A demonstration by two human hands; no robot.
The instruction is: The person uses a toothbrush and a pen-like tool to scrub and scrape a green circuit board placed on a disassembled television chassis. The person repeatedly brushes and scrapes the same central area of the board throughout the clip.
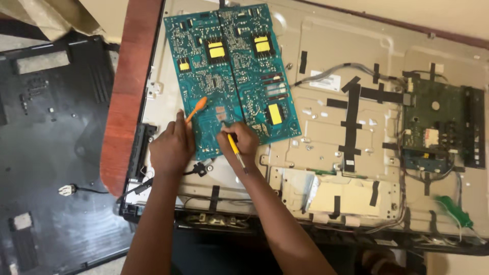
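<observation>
1. With the black back cover already off and lying to the left, the TV chassis sits open on the tabletop, internals exposed.
2. The teal power board lies on the chassis' left part; whether it is unscrewed cannot be told.
3. Left hand: grip closed around an orange-handled tool, tip on the board's lower left area.
4. Right hand: grip pinched on a yellow-handled tool, working end at the board's lower edge.
5. Judgement: teardown done, board work mid-way. The green main board at right looks untouched, cables taped down.
</observation>
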